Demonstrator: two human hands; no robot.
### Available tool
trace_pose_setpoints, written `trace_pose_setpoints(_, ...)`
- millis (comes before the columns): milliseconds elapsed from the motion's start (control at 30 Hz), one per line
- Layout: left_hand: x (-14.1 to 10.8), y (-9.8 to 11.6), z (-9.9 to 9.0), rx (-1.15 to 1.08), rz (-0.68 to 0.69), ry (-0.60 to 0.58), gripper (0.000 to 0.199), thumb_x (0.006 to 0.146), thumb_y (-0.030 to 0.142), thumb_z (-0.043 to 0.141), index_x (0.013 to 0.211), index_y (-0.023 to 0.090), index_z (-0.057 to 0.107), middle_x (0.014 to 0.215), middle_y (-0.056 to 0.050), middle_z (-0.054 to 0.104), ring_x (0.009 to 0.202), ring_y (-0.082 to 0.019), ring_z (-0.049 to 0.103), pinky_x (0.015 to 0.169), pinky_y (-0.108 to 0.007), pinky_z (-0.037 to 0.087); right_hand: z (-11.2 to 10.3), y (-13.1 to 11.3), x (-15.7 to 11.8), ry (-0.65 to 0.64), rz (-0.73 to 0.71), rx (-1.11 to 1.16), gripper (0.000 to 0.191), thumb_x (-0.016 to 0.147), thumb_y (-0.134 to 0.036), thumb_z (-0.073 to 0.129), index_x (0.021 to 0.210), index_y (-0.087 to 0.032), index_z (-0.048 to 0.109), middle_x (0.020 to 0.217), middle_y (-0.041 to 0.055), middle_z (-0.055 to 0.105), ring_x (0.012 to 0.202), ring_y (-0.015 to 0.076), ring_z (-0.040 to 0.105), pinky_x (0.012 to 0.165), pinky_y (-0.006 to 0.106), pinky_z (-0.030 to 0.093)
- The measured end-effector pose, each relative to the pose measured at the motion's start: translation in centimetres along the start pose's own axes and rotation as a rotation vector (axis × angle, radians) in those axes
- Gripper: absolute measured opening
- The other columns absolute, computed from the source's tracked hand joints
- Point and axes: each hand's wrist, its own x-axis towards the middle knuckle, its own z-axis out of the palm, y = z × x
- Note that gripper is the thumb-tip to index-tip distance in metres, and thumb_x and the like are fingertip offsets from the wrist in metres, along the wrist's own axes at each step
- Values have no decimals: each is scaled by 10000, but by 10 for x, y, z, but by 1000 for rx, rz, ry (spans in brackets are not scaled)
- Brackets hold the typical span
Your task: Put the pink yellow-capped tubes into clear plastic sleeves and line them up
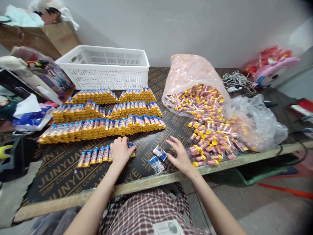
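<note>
My left hand (120, 151) reaches down at the right end of a short row of small tubes (99, 154) with blue tops and yellow ends. Its fingers are closed around a tube (131, 145) there, partly hidden by the hand. My right hand (180, 156) is open, fingers apart, just right of two small stacks of labels. One is a white and dark label stack (159, 152); below it lies a blue label stack (156, 164). To the right of that hand, a loose heap of pink tubes with yellow caps (210, 140) spreads over the table.
Stacked rows of labelled tubes (105, 127) fill the table's left middle, before a white plastic basket (110, 73). A large clear bag (190, 71) spills pink tubes. Crumpled plastic (259, 120), a white cable (236, 80) and a pink fan (274, 73) are at right.
</note>
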Motion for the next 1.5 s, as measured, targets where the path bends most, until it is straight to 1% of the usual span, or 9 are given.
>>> trace_pose_setpoints(167, -24, 26, -3, -119, 135, 40, 201, 831, 311, 512, 961, 180, 591, 945, -86, 571, 911, -224, 519, 773, -318, 385, -46, 59, -13, -92, 45, -487, 454, 657, -152, 531, 1098, -216, 614, 1279, 134, 485, 1195, 329, 412, 939, 537, 330)
trace_pose_setpoints(333, -53, 69, 9, -178, 246, -355, 223, 802, 380, 570, 843, 161, 595, 885, -77, 606, 788, -206, 587, 664, -288, 401, -61, 92, -23, -149, 48, -656, 263, 693, -159, 485, 883, -211, 660, 1210, 122, 563, 1144, 322, 464, 882, 512, 313)
trace_pose_setpoints(433, -58, 75, 19, -228, 190, -389, 162, 778, 310, 613, 843, 164, 587, 892, -63, 616, 767, -195, 597, 644, -277, 390, -59, 93, -21, -113, 22, -600, 217, 775, -191, 456, 889, -213, 639, 1047, 100, 651, 1048, 292, 537, 876, 497, 301)
trace_pose_setpoints(567, -58, 68, 28, -375, 146, -355, 74, 780, 246, 609, 752, 182, 583, 819, -23, 618, 740, -158, 581, 652, -254, 376, -53, 73, -14, -29, 17, -422, 229, 862, -261, 423, 1020, -208, 580, 942, 74, 661, 906, 241, 593, 908, 480, 314)
trace_pose_setpoints(733, -60, 64, 30, -427, 147, -308, 115, 800, 217, 568, 692, 184, 593, 758, -14, 607, 707, -142, 563, 648, -251, 367, -32, 30, -7, -41, 71, -91, 340, 896, -342, 415, 1193, -208, 510, 936, 72, 596, 795, 189, 592, 736, 321, 473)
trace_pose_setpoints(900, -61, 63, 28, -639, 105, -197, 93, 722, 133, 584, 647, 184, 562, 734, -8, 589, 746, -148, 548, 679, -256, 387, -5, 0, -7, 88, 171, 63, 198, 790, -360, 599, 897, -198, 561, 833, 34, 583, 789, 193, 584, 723, 319, 485)
trace_pose_setpoints(1000, -55, 61, 24, -1057, -113, -252, 83, 689, 156, 580, 643, 184, 517, 606, 20, 557, 615, -132, 548, 604, -247, 413, 5, -15, -10, 176, 160, 175, 114, 784, -310, 610, 789, -200, 578, 885, 55, 559, 888, 210, 571, 764, 337, 498)
trace_pose_setpoints(1167, -37, 55, 10, -1683, -531, -371, 344, 517, 176, 744, 810, 161, 563, 575, 35, 605, 502, -102, 561, 554, -230, 457, 12, -39, -19, 190, 115, 345, 219, 841, -215, 532, 1040, -247, 619, 1019, 74, 539, 960, 196, 563, 745, 317, 536)
trace_pose_setpoints(1500, -27, 45, 0, -1890, -753, -253, 334, 467, 336, 830, 632, 114, 642, 596, 4, 629, 521, -84, 557, 546, -229, 502, 21, -53, -20, 344, -109, 223, 355, 797, -82, 569, 1100, -259, 620, 1026, 64, 639, 964, 218, 603, 855, 401, 505)
